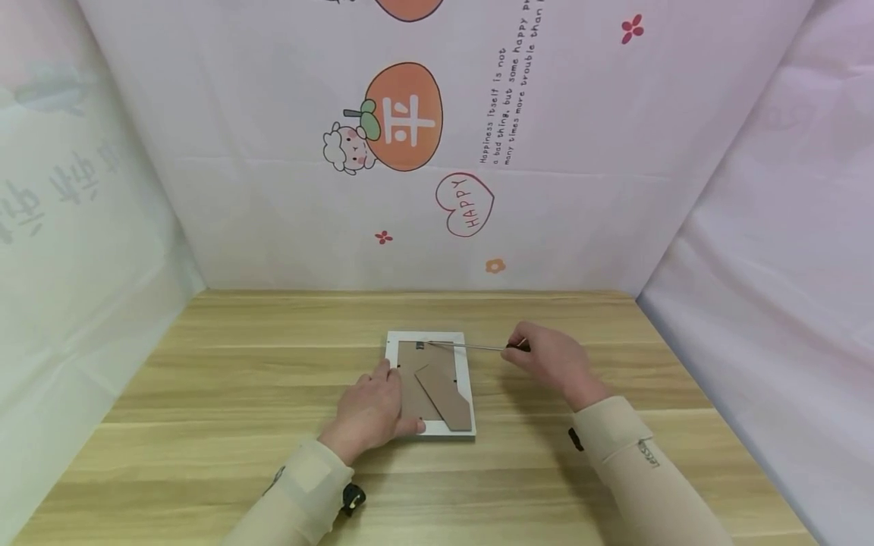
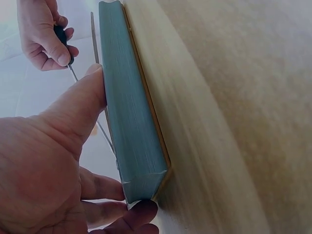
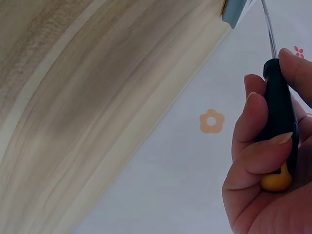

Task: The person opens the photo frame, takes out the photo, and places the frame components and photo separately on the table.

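Observation:
A white picture frame (image 1: 461,364) lies face down on the wooden table, its brown backing board (image 1: 426,394) and slanted brown stand flap (image 1: 444,396) showing. My left hand (image 1: 372,409) holds the frame at its lower left corner, thumb on the near edge, fingers along the left side. In the left wrist view the frame's side (image 2: 129,97) looks blue-green. My right hand (image 1: 551,360) grips a screwdriver by its black handle with a yellow end (image 3: 278,181). The screwdriver's thin metal shaft (image 1: 474,347) reaches left over the frame, its tip near a small dark hanger (image 1: 419,346) at the backing's top.
The wooden table (image 1: 239,394) meets a white printed cloth (image 1: 287,212) at the back. White cloth walls (image 1: 771,303) stand at both sides. Small dark tabs (image 1: 455,381) sit around the backing's border.

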Demonstrator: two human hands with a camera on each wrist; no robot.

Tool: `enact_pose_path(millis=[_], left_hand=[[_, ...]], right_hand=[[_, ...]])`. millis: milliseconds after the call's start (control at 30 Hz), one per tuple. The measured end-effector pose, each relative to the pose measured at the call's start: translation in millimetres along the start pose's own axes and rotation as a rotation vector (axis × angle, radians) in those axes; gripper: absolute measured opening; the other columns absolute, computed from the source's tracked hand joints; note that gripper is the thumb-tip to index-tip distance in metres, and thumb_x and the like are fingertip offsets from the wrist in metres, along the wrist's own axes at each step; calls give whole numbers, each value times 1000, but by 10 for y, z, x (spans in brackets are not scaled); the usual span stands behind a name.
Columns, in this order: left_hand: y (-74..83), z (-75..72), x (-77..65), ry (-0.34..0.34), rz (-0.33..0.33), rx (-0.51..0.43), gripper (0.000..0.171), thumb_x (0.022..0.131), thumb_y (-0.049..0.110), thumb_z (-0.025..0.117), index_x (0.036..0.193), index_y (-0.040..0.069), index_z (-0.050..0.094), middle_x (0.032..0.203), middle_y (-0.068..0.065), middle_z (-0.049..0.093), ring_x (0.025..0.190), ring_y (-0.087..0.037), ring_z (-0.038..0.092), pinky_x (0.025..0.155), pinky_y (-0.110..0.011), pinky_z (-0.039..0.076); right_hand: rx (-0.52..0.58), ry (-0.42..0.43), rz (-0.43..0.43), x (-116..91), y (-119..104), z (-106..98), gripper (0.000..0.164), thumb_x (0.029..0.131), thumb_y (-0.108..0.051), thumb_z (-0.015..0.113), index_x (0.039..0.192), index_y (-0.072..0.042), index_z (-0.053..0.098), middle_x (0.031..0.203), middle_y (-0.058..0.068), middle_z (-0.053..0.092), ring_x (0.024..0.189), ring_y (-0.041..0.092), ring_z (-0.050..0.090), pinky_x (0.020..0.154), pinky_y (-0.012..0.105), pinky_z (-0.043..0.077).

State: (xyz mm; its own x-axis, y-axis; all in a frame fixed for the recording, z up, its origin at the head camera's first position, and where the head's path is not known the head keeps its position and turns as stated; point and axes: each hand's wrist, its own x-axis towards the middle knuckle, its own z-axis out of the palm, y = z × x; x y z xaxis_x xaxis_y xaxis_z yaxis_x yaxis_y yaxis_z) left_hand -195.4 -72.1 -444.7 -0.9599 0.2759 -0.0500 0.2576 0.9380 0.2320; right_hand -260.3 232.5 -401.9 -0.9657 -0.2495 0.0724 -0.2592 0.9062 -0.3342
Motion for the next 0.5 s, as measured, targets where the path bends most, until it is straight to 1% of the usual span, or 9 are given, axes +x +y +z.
enact_pose_path(millis=[167, 300, 500], left_hand=[[-7, 15, 16, 4, 4, 6, 103, 72, 70, 68, 139, -5, 46, 151, -27, 36, 112, -42, 54, 82, -51, 52], [-10, 17, 20, 6, 3, 9, 103, 72, 70, 68, 139, -4, 45, 151, -26, 36, 111, -42, 54, 80, -51, 52], [-17, 4, 10, 9, 3, 6, 101, 72, 69, 70, 138, -4, 46, 150, -26, 38, 109, -41, 55, 76, -50, 53]], right_hand=[[2, -16, 12, 11, 32, 6, 23, 89, -49, 64, 96, -27, 65, 94, -10, 68, 82, 9, 59, 72, 38, 50], [34, -41, 14, 40, 56, -17, 23, 89, -49, 63, 95, -26, 66, 93, -9, 67, 83, 12, 59, 73, 38, 49], [64, -86, 4, 165, 144, -60, 28, 89, -51, 63, 96, -24, 68, 95, -7, 67, 87, 15, 59, 77, 41, 49]])
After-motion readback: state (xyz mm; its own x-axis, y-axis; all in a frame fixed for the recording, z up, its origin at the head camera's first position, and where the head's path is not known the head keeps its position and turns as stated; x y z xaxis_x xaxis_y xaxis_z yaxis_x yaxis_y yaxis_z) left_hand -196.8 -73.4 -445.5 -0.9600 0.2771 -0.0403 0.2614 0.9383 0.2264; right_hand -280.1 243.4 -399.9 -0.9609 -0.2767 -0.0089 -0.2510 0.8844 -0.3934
